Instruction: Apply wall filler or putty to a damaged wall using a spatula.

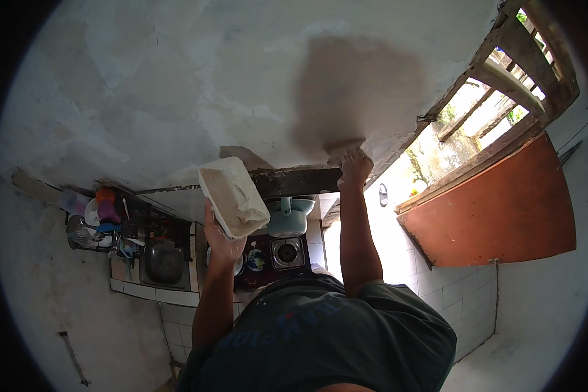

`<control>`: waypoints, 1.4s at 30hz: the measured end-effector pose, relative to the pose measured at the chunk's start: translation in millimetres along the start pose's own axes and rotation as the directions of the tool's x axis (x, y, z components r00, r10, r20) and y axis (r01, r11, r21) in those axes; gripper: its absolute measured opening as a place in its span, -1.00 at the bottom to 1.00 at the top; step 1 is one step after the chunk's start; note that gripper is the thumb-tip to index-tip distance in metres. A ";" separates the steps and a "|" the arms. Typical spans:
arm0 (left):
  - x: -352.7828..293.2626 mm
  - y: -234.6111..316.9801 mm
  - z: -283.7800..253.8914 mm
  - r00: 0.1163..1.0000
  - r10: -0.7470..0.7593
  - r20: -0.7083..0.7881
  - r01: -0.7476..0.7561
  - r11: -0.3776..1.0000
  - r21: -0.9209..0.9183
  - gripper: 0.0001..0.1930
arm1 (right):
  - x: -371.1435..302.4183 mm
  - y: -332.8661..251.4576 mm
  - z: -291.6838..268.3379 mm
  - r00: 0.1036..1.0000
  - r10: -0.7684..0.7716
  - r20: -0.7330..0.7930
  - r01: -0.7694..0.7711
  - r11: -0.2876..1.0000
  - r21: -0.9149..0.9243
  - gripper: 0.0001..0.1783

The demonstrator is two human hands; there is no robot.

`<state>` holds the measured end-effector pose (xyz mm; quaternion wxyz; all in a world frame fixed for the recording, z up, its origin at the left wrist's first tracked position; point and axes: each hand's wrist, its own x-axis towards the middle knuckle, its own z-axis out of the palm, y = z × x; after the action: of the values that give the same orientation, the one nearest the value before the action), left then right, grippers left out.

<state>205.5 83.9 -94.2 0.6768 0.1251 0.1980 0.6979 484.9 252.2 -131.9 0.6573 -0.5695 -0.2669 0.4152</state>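
Observation:
My left hand (223, 243) grips a white rectangular tub (234, 196) from below and its near side. Pale putty-like paste coats the inside of the tub and its rim. Up against the plastered wall (196, 85), my right hand (355, 164) is closed round a flat, thin-edged tool (343, 145), which looks like a putty knife; the fingers cover most of it. The tool's edge lies at the wall just below a large darker brownish patch (359, 91). Pale smears mark the fingers of my right hand.
Below the wall are a gas stove (287, 253), a light-blue pan (287, 223) and a sink (164, 262). Dishes crowd a rack (88, 238) at the left. An orange-brown door panel (496, 202) stands at the right beneath a bright wooden-barred opening (480, 111).

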 end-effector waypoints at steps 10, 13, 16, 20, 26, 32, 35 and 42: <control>17.3 18.6 7.6 0.994 -0.060 0.090 0.065 0.996 -0.062 -0.41 | -65.9 9.2 21.2 0.757 -0.465 0.459 0.613 0.748 -0.253 -0.67; 18.8 20.1 4.4 0.996 -0.038 0.079 0.040 0.999 -0.024 -0.41 | -67.8 56.5 5.7 0.890 -0.244 0.385 0.258 0.966 0.014 -0.71; 16.4 27.4 0.1 0.997 -0.036 0.067 0.037 0.999 -0.009 -0.41 | -48.2 78.2 -18.6 0.971 0.000 0.240 -0.008 0.999 0.031 -0.69; 12.4 40.2 -2.0 0.999 0.006 0.032 -0.006 1.000 -0.006 -0.43 | -21.9 74.9 -33.3 0.972 0.010 0.235 0.018 0.993 -0.115 -0.67; 3.5 51.3 -7.0 0.999 0.032 0.029 -0.031 0.998 -0.047 -0.43 | -1.1 18.9 8.9 0.954 0.298 0.042 -0.301 0.945 0.128 -0.82; 3.3 53.9 -21.1 0.999 0.036 0.030 -0.034 0.996 -0.081 -0.39 | -12.4 -22.9 36.5 0.975 0.163 0.154 -0.179 0.979 0.101 -0.92; 10.3 43.6 -18.0 0.999 0.029 0.021 -0.027 0.997 -0.076 -0.40 | 32.4 28.1 -18.0 0.658 -0.594 0.462 0.685 0.727 -0.042 -0.81; 18.1 33.2 -3.2 0.997 -0.049 0.052 0.051 0.997 -0.057 -0.40 | 5.1 61.0 -54.4 0.976 0.139 0.168 -0.161 0.979 0.126 -0.73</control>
<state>173.3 101.4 -83.9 0.7022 0.1178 0.1636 0.6828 517.6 228.3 -203.0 0.6387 -0.5064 -0.2447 0.5251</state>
